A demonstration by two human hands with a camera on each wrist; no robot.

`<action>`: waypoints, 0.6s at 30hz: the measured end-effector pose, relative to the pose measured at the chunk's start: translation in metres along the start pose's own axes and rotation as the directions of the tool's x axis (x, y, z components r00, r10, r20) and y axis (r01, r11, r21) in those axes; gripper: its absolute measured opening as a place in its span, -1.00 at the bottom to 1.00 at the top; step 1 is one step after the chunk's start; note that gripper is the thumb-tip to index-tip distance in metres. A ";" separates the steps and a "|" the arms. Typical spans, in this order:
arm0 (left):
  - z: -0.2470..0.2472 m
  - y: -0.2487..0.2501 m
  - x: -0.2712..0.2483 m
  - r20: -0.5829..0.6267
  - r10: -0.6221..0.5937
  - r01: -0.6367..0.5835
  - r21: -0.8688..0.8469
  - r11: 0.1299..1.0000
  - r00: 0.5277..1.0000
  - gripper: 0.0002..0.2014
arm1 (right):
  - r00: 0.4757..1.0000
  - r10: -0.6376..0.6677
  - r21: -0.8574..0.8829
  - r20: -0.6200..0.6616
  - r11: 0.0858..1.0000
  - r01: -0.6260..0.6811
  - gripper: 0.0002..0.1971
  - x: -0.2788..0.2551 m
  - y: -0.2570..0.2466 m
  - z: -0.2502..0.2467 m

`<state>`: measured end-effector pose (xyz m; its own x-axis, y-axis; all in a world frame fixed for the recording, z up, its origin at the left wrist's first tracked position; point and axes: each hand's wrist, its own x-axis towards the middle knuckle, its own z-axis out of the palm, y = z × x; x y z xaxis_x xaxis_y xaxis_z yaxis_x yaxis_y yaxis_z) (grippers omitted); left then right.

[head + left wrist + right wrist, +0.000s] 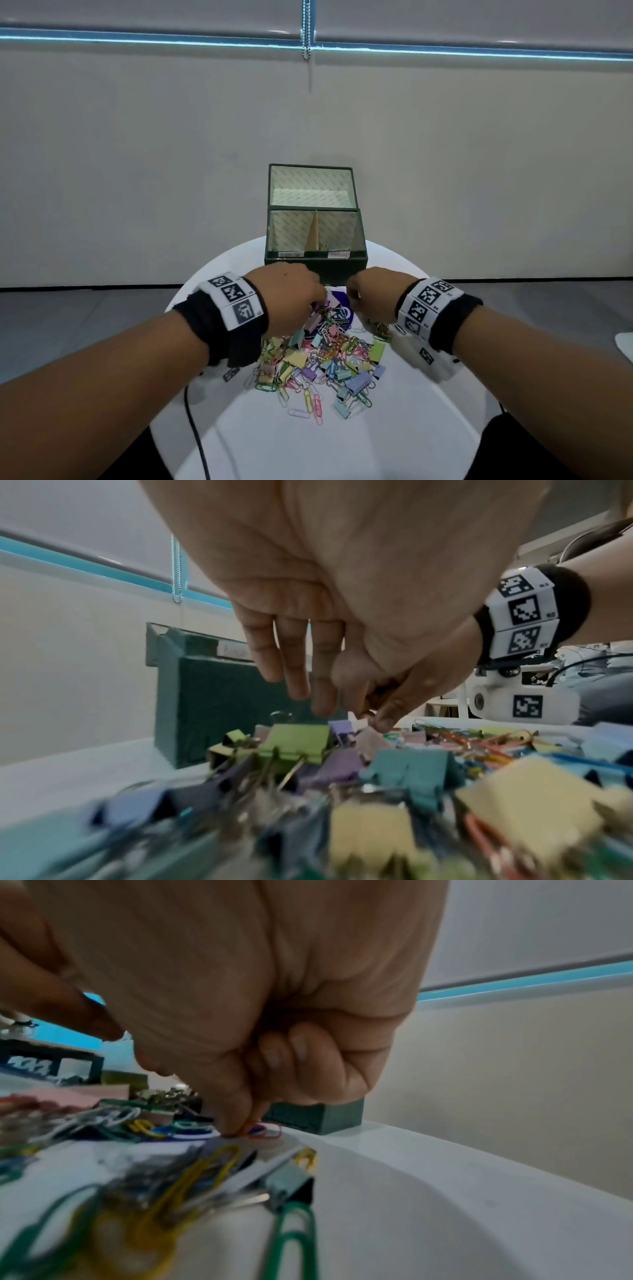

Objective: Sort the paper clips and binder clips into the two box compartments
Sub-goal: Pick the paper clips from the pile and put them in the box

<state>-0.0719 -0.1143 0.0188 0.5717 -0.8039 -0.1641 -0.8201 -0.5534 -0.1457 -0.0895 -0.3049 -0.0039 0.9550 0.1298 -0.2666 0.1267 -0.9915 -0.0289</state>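
A mixed pile of coloured paper clips and binder clips [325, 353] lies on the round white table [274, 438]. Behind it stands the green box [315, 265] with its lid up and a card divider [313, 229] between two compartments. A yellowish paper clip [324, 246] shows in the right one. My left hand [363, 715] reaches down at the pile's far edge, thumb and forefinger pinching a small pale pink binder clip [358, 721]. My right hand [240, 1130] pinches a red paper clip [268, 1130] lying on the table by the box [315, 1118], other fingers curled.
A dark blue card [337, 298] lies under the far side of the pile. A black cable [195, 428] runs over the table's front left. The wall stands close behind the box. A white object [624, 344] shows at the right edge.
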 end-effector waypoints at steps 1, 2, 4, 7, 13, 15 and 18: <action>-0.002 0.004 0.007 -0.023 0.040 -0.040 -0.016 0.999 0.999 -0.58 | 1.000 -0.005 0.064 -0.014 0.998 0.006 -0.87 -0.001 0.005 -0.003; -0.002 0.007 0.013 -0.026 0.081 -0.082 -0.026 0.996 0.996 -0.51 | 0.999 -0.003 0.148 -0.032 0.989 0.007 -0.86 -0.002 0.010 -0.007; -0.002 0.012 0.024 0.045 0.118 -0.118 0.001 0.993 0.992 -0.45 | 0.998 0.059 0.426 -0.032 0.904 -0.040 -0.84 -0.007 0.026 -0.015; -0.003 0.008 0.031 0.134 0.020 -0.031 0.078 0.996 0.991 -0.63 | 0.990 0.124 0.833 0.066 0.540 -0.124 -0.86 -0.017 0.042 -0.017; -0.011 0.011 0.037 0.128 -0.047 0.044 0.027 0.999 0.991 -0.68 | 0.980 0.150 0.788 0.128 0.585 -0.192 -0.88 -0.025 0.052 -0.013; -0.008 0.017 0.040 0.083 0.029 -0.028 -0.020 0.999 0.996 -0.68 | 0.987 0.140 0.461 0.079 0.873 -0.161 -0.84 -0.027 0.051 -0.013; -0.003 0.027 0.046 0.170 0.041 -0.047 0.031 0.998 0.985 -0.70 | 0.985 0.164 0.051 0.056 0.985 -0.167 -0.52 -0.034 0.049 -0.010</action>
<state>-0.0678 -0.1674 0.0102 0.5334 -0.7774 -0.3332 -0.8450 -0.5076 -0.1683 -0.1129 -0.3581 0.0132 0.9464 -0.0350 -0.3212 -0.0484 -0.9983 -0.0336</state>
